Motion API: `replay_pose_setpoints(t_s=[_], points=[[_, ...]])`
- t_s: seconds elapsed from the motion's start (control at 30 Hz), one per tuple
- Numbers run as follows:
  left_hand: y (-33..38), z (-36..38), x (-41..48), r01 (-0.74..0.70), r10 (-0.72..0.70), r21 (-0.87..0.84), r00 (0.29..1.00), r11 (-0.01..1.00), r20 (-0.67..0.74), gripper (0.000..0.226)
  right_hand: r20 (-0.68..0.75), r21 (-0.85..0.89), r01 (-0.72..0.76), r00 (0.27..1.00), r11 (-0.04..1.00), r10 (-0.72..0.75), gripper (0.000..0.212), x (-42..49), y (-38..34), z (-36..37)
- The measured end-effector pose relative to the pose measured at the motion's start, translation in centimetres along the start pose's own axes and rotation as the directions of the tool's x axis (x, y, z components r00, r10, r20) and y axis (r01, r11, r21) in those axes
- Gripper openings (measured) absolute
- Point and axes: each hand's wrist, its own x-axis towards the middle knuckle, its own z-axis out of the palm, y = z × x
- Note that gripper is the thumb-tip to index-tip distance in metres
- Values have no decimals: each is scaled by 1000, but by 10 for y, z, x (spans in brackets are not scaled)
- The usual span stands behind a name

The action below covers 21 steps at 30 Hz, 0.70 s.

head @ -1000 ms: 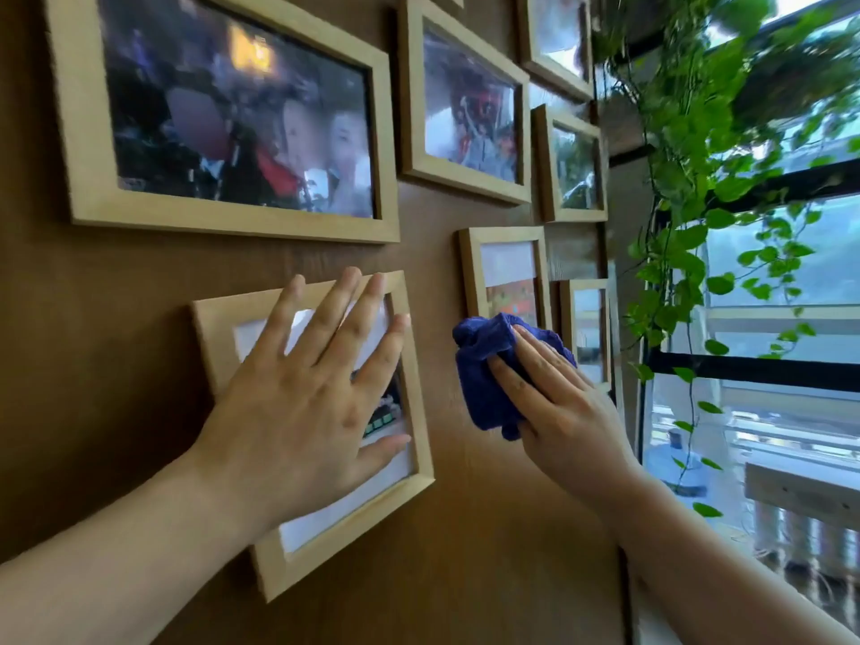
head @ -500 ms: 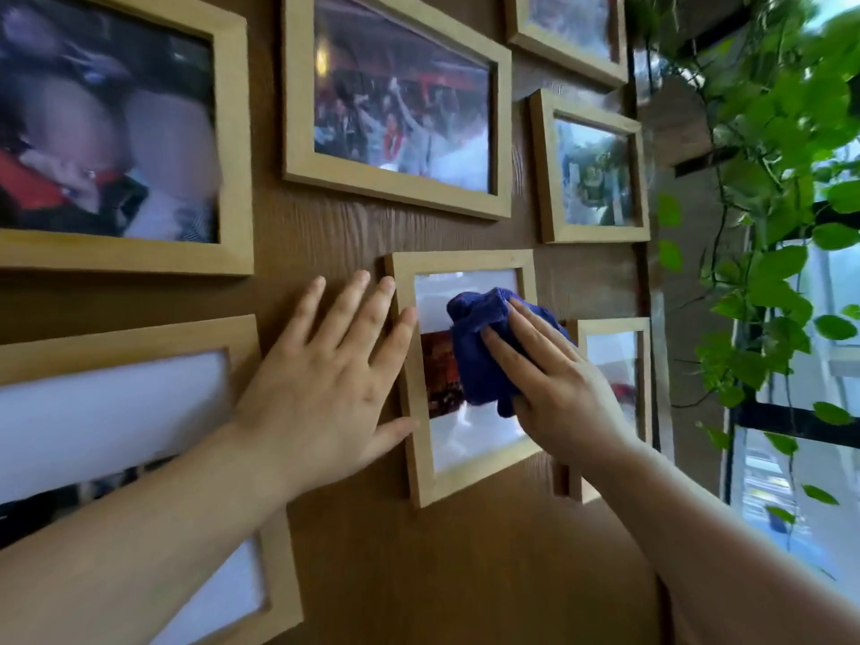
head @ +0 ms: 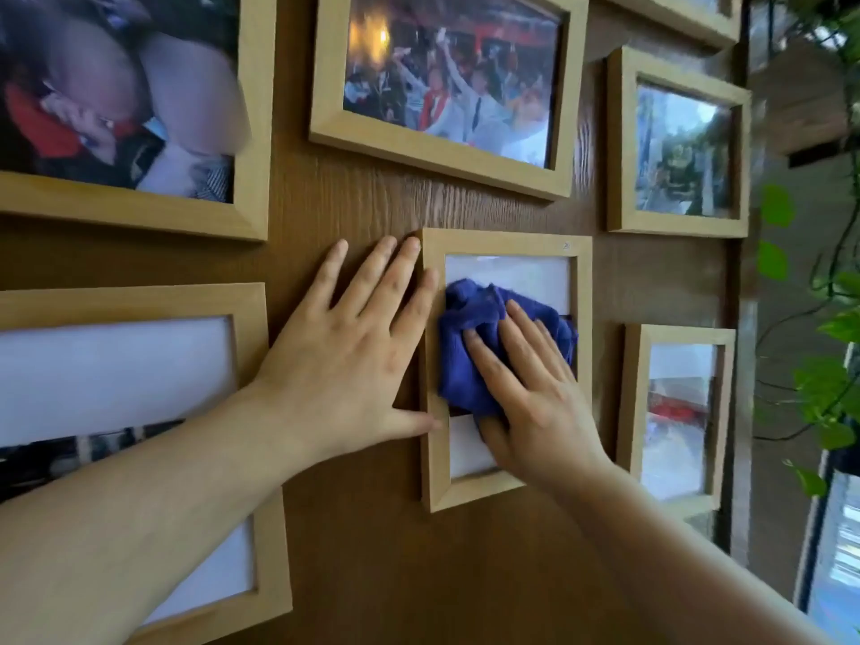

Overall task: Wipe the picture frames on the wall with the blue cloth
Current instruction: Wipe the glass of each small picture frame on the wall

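A small upright wooden picture frame hangs at the middle of the brown wall. My right hand presses the bunched blue cloth flat against its glass, covering most of the picture. My left hand lies flat on the wall with fingers spread, its fingertips and thumb touching the frame's left edge. Several more wooden frames surround it: a large one above, one at upper right, one at right, and one at lower left under my left forearm.
Another big frame fills the upper left. A leafy green vine hangs along the right side in front of a window. The wall's right edge runs down next to the rightmost frames.
My view has moved closer to the small upright frame. My right hand and the cloth have slid further onto its glass, and my left hand has shifted up against the frame's left edge.
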Motion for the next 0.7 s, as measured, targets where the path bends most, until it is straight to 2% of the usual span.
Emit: replay_pose_setpoints(t_s=[0.13, 0.3, 0.47, 0.7], points=[[1, 2, 0, 4, -4, 19, 1000, 1000, 10, 127, 61, -16, 28, 998, 999, -27, 62, -25, -2, 7], [4, 4, 0, 0, 0, 13, 1000, 1000, 0, 125, 68, -85, 54, 997, 995, -48, 65, -7, 12, 2], [5, 3, 1, 8, -8, 27, 1000, 1000, 7, 127, -20, -60, -80, 997, 995, 78, 58, 23, 21, -5], [5, 3, 1, 0, 0, 15, 1000, 1000, 3, 122, 56, -9, -138, 989, 990, 138, 66, -32, -18, 7]])
